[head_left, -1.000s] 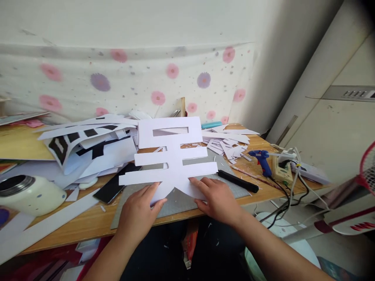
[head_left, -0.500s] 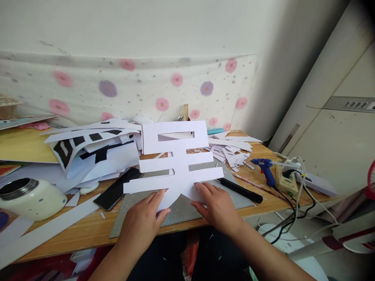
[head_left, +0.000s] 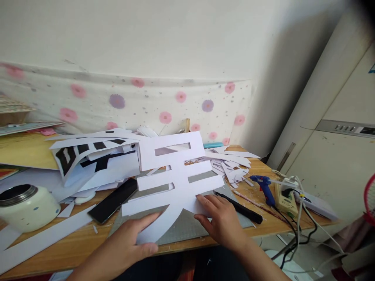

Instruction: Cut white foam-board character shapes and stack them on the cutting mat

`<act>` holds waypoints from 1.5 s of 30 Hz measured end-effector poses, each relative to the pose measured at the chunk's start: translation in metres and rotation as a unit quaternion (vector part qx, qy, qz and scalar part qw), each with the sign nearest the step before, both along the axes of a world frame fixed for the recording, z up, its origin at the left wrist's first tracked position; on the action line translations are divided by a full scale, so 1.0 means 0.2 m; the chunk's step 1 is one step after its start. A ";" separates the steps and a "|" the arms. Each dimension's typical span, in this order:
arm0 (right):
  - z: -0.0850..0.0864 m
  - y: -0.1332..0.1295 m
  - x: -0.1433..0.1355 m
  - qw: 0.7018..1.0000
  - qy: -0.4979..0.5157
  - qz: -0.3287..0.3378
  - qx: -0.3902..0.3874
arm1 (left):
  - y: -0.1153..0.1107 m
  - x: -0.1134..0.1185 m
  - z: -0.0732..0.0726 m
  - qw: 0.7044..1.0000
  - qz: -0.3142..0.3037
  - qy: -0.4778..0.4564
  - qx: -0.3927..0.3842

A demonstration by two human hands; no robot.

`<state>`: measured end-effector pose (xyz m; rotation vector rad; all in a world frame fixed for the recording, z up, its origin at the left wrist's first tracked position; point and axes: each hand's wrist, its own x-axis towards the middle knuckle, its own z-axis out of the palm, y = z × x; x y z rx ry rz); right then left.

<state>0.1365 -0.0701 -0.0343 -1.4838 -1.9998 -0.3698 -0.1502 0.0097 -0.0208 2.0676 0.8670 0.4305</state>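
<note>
A stiff white paper cutout (head_left: 181, 191), shaped like a character with a rectangular window, several crossbars and two legs, is tilted up over a grey cutting mat (head_left: 187, 230). My left hand (head_left: 129, 234) is around the end of its left leg, thumb and forefinger spread to either side; the other fingers are hidden. On the right leg, my right hand (head_left: 221, 218) has its fingers on top and its thumb at the lower edge. A black-handled cutter (head_left: 244, 208) rests on the mat beside my right hand. Left of the mat lies a black phone (head_left: 113, 201).
Paper offcuts (head_left: 234, 164) are heaped at the back right. Printed sheets (head_left: 96, 156) with black shapes lie back left, behind a cream jar (head_left: 29, 207). A blue glue gun (head_left: 263, 187) and a power strip (head_left: 285, 199) with cables are at the right edge.
The cutout has turned slightly, its left leg reaching lower. My left hand has slid down and left, and its thumb and forefinger are wider apart. The camera view has tipped upward.
</note>
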 end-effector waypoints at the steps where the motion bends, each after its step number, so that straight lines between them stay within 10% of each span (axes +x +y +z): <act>1: 0.02 0.00 0.02 1.000 0.001 0.023 -0.011 | -0.01 -0.03 -0.01 0.995 -0.037 -0.027 -0.089; 4: 0.07 -0.01 0.06 0.996 0.014 0.083 -0.043 | -0.08 -0.04 -0.08 0.937 -0.058 -0.125 -0.320; 8: 0.10 -0.01 0.07 0.991 0.035 0.119 -0.056 | -0.20 0.07 -0.19 0.864 -0.003 -0.265 -0.429; 17: 0.18 0.02 0.11 0.982 0.041 0.177 -0.048 | -0.21 0.12 -0.23 0.821 -0.031 -0.294 -0.489; 22: 0.20 0.00 0.19 0.966 0.181 0.185 -0.021 | -0.20 0.11 -0.23 0.826 0.053 -0.313 -0.465; 26: 0.19 0.02 0.24 0.888 0.441 0.122 0.051 | -0.17 0.13 -0.23 0.830 0.049 -0.330 -0.446; 30: 0.19 0.04 0.15 0.715 0.687 0.072 0.110 | -0.16 0.18 -0.25 0.849 0.060 -0.342 -0.398; 35: 0.09 0.02 -0.14 0.562 0.825 0.047 -0.020 | -0.17 0.24 -0.27 0.872 0.061 -0.342 -0.345; 41: -0.14 0.01 -0.42 0.523 0.838 0.017 -0.156 | -0.20 0.29 -0.29 0.879 0.085 -0.329 -0.333; 45: -0.21 0.03 -0.46 0.585 0.799 0.012 -0.139 | -0.23 0.32 -0.31 0.876 0.150 -0.305 -0.341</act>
